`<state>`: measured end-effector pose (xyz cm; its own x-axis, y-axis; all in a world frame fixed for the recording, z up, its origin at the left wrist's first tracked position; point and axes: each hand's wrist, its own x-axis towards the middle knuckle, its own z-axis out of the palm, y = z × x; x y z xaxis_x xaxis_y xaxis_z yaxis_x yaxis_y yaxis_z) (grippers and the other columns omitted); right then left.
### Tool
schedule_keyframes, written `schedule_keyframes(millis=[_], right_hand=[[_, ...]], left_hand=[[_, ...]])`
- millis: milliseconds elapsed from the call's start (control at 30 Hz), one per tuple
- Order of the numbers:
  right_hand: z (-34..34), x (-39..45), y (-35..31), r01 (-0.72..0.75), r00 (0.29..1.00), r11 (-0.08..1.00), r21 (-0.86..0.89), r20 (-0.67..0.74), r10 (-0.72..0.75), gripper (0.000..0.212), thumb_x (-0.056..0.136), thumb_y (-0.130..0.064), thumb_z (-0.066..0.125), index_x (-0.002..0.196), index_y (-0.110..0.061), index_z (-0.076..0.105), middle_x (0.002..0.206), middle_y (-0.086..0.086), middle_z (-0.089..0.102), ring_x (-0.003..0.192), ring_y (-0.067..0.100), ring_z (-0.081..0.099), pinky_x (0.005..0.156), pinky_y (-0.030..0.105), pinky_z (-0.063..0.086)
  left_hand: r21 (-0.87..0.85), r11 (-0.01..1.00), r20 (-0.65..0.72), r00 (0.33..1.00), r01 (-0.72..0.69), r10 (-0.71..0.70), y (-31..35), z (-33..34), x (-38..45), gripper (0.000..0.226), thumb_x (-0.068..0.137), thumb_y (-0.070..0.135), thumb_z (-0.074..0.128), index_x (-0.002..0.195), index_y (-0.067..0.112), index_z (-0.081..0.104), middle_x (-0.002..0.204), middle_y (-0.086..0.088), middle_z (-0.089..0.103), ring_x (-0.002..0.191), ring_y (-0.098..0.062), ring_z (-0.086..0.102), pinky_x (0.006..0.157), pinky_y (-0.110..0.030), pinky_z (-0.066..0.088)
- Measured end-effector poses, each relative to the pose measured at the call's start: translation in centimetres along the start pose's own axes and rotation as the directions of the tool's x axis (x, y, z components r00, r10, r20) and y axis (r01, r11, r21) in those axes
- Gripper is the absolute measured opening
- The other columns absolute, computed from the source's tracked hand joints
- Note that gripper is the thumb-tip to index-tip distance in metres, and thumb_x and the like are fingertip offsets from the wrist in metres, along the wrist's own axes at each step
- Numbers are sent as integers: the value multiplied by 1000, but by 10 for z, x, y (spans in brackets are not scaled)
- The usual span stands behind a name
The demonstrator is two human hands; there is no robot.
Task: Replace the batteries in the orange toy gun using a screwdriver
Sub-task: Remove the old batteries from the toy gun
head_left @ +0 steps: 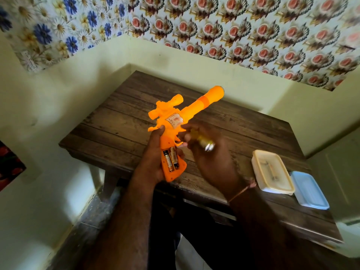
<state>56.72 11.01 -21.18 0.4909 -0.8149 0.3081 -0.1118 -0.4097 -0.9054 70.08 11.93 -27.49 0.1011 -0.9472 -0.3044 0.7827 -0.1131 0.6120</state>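
Observation:
The orange toy gun (181,117) hangs above the wooden table, barrel pointing up and to the right. My left hand (153,152) grips its handle from the left. The battery bay in the handle is uncovered and two batteries (171,157) lie in it side by side. Just right of the trigger, my right hand (210,152) holds a yellow-handled screwdriver (202,142) with curled fingers. The tool is blurred, and its tip cannot be made out.
The wooden table (120,121) stands against a pale wall in a corner. A cream lidded plastic box (272,172) and a pale blue one (309,190) sit at the table's right front edge. Floor shows at lower left.

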Motion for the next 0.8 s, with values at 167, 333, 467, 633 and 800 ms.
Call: schedule_keyframes(millis=[167,333,467,633,800], right_hand=[[23,-30,28,346,937,626,-699,220,-272,48,74,-28,64,120,-22,52,132,10,58,128,30,48,97,47,41],[26,-33,20,313,945,607,-731,177,-274,51,66,-17,79,110,-21,54,114,7,64,108,30,59,84,43,50],[22,-38,11,251,965,696,-673,119,-233,53,67,-10,79,107,-25,48,111,7,58,99,28,57,73,41,55],[3,-53,10,176,968,794,-582,-45,-247,30,79,-22,62,105,-31,49,115,-3,49,102,18,53,82,31,48],[-40,-67,58,-208,942,722,-660,-335,-35,48,64,11,71,101,-17,58,109,5,55,94,23,57,72,39,53]], left_hand=[[16,995,47,994,101,-102,3,2,-1,65,90,63,39,117,8,60,111,-17,66,92,-28,70,75,-40,58],[51,995,11,997,80,-80,2,1,-1,64,92,63,35,123,12,58,114,-16,70,95,-28,71,81,-42,53],[47,996,10,997,79,-79,1,0,0,69,87,65,39,125,11,60,122,-21,64,103,-35,63,91,-47,48],[68,997,20,999,24,-25,1,-3,2,75,86,67,39,134,11,54,116,-19,68,91,-32,61,76,-41,51],[47,997,55,997,-60,57,1,-1,0,64,92,59,35,125,9,56,113,-21,68,53,-13,58,52,-24,48]])
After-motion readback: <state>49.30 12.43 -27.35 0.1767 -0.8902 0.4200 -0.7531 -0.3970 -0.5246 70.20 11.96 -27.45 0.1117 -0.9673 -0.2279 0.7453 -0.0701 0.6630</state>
